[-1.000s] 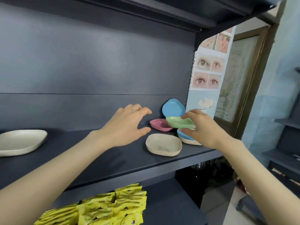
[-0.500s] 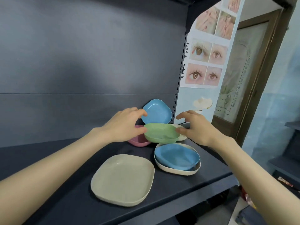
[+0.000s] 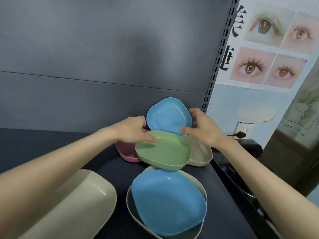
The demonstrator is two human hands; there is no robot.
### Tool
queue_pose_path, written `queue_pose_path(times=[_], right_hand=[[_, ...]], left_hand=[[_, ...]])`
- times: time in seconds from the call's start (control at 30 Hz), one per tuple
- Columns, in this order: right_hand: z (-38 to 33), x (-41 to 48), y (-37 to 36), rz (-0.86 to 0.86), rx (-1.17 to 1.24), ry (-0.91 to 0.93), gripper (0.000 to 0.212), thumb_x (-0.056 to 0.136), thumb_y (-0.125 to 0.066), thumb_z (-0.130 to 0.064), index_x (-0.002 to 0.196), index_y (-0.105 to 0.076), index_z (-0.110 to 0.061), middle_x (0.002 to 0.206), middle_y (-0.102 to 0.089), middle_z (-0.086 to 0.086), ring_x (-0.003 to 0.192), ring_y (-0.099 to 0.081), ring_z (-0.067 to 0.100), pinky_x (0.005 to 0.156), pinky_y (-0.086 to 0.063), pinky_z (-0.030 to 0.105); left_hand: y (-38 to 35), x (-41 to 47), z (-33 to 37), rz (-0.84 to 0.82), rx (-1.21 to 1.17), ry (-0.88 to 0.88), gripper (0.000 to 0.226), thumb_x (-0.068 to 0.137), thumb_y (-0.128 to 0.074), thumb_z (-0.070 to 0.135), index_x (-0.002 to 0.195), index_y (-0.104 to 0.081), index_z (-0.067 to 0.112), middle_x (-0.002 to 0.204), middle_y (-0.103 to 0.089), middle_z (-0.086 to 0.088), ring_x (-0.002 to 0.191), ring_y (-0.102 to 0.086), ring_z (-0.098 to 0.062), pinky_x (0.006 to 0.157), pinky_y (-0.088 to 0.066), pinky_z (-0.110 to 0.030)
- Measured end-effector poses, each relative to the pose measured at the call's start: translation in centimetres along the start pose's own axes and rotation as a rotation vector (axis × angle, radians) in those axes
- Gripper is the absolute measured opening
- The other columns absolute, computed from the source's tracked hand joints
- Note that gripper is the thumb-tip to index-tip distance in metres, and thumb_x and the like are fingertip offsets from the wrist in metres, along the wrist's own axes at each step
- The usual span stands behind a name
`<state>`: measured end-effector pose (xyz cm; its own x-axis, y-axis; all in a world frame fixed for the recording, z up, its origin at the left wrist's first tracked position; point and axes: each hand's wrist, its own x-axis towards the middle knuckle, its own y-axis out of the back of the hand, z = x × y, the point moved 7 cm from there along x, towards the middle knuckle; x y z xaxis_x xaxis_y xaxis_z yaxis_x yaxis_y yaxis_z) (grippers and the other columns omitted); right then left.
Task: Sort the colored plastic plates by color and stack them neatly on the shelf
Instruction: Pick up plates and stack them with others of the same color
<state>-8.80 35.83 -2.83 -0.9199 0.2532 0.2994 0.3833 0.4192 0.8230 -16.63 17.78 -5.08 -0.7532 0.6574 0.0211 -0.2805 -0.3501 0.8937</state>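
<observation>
On the dark shelf (image 3: 51, 144), a blue plate (image 3: 168, 116) leans upright against the back panel. My right hand (image 3: 202, 129) grips its right edge, thumb on the front. A green plate (image 3: 164, 152) sits tilted over a pink plate (image 3: 126, 152) and a small beige plate (image 3: 201, 156). My left hand (image 3: 132, 130) pinches the green plate's far-left rim, thumb on top and fingers beside the upright blue plate. Nearer me, a second blue plate (image 3: 169, 200) lies inside a beige plate (image 3: 129, 202).
A large beige plate (image 3: 77, 204) lies at the front left. The slotted shelf post (image 3: 215, 66) stands just right of the plates, and the shelf ends there. Beyond it are a poster of eyes (image 3: 269, 49) and a wall socket with a plug (image 3: 241, 131).
My right hand let go of the green plate and moved up to the upright blue plate. The left hand keeps the green plate. The view has moved closer to the plates.
</observation>
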Motion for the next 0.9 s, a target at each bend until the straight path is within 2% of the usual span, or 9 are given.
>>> queue_pose_path(times=[0.1,0.23,0.33,0.43,0.53,0.6,0.73,0.83,0.9], right_hand=[[1.3,1.5,-0.9,-0.015,0.059,-0.001,0.063,0.079,-0.072,-0.031,0.128,-0.038,-0.011,0.122,-0.055,0.006,0.107,-0.054,0.023,0.089,-0.046,0.036],[2.4,3.4,-1.8,-0.041,0.139,-0.013,0.057,0.080,-0.073,-0.028,0.122,-0.040,-0.008,0.106,-0.057,0.001,0.093,-0.054,0.019,0.075,-0.042,0.027],[2.8,4.5,-2.2,-0.009,0.209,-0.033,0.050,0.079,-0.074,-0.024,0.116,-0.044,-0.008,0.100,-0.057,-0.001,0.089,-0.055,0.019,0.066,-0.043,0.025],[3.2,5.2,-2.2,0.039,0.277,-0.033,0.038,0.078,-0.074,-0.018,0.108,-0.051,-0.010,0.095,-0.060,-0.002,0.081,-0.057,0.016,0.059,-0.042,0.019],[3.1,5.6,-1.6,0.103,0.311,-0.002,0.024,0.078,-0.073,-0.015,0.095,-0.056,-0.011,0.086,-0.062,-0.001,0.072,-0.056,0.014,0.058,-0.043,0.018],[3.0,5.6,-1.2,0.135,0.338,0.014,0.019,0.078,-0.073,-0.016,0.088,-0.057,-0.012,0.082,-0.063,0.000,0.071,-0.056,0.017,0.061,-0.044,0.022],[1.7,5.2,0.4,0.214,0.434,0.053,0.018,0.079,-0.073,-0.016,0.088,-0.057,-0.014,0.083,-0.065,0.000,0.078,-0.062,0.021,0.070,-0.050,0.033],[-0.2,4.4,1.6,0.277,0.489,0.107,0.021,0.080,-0.072,-0.015,0.080,-0.053,-0.024,0.078,-0.061,-0.010,0.071,-0.058,0.008,0.060,-0.046,0.015],[-1.8,3.6,2.0,0.292,0.532,0.141,0.021,0.081,-0.071,-0.016,0.081,-0.052,-0.025,0.079,-0.060,-0.012,0.070,-0.056,0.003,0.056,-0.043,0.010]], left_hand=[[-0.9,1.0,-0.7,-0.035,0.040,0.090,0.069,0.069,-0.070,0.060,0.105,-0.056,0.003,0.086,-0.054,0.000,0.075,-0.048,-0.017,0.065,-0.037,-0.030],[-1.8,2.1,-0.8,-0.100,-0.078,0.124,0.052,0.070,-0.076,0.047,0.091,-0.063,0.002,0.080,-0.063,-0.004,0.067,-0.053,-0.016,0.060,-0.041,-0.026],[-2.2,2.7,-0.8,-0.121,-0.155,0.111,0.027,0.071,-0.079,0.035,0.076,-0.061,0.017,0.072,-0.065,0.003,0.054,-0.056,-0.004,0.050,-0.043,-0.016],[-2.4,3.0,-0.9,-0.115,-0.217,0.114,0.023,0.070,-0.081,0.026,0.076,-0.061,0.017,0.067,-0.064,0.005,0.047,-0.056,0.002,0.045,-0.044,-0.014],[-2.1,2.9,-1.1,-0.083,-0.283,0.128,0.025,0.070,-0.081,0.021,0.087,-0.066,0.009,0.079,-0.072,-0.004,0.067,-0.068,-0.012,0.063,-0.057,-0.028],[-1.5,2.5,-1.2,-0.057,-0.323,0.126,0.024,0.072,-0.079,0.018,0.091,-0.070,0.007,0.086,-0.074,-0.008,0.080,-0.071,-0.023,0.076,-0.058,-0.038],[0.7,1.0,-1.5,0.063,-0.366,0.107,0.020,0.076,-0.077,0.018,0.092,-0.073,0.008,0.087,-0.074,-0.007,0.085,-0.070,-0.026,0.081,-0.056,-0.044],[2.9,-1.4,-1.9,0.183,-0.400,0.094,0.020,0.077,-0.075,0.020,0.093,-0.071,0.008,0.090,-0.074,-0.007,0.085,-0.070,-0.026,0.081,-0.055,-0.049],[4.3,-3.6,-2.4,0.266,-0.424,0.092,0.023,0.077,-0.076,0.022,0.094,-0.070,0.010,0.090,-0.073,-0.007,0.084,-0.070,-0.025,0.080,-0.055,-0.049]])
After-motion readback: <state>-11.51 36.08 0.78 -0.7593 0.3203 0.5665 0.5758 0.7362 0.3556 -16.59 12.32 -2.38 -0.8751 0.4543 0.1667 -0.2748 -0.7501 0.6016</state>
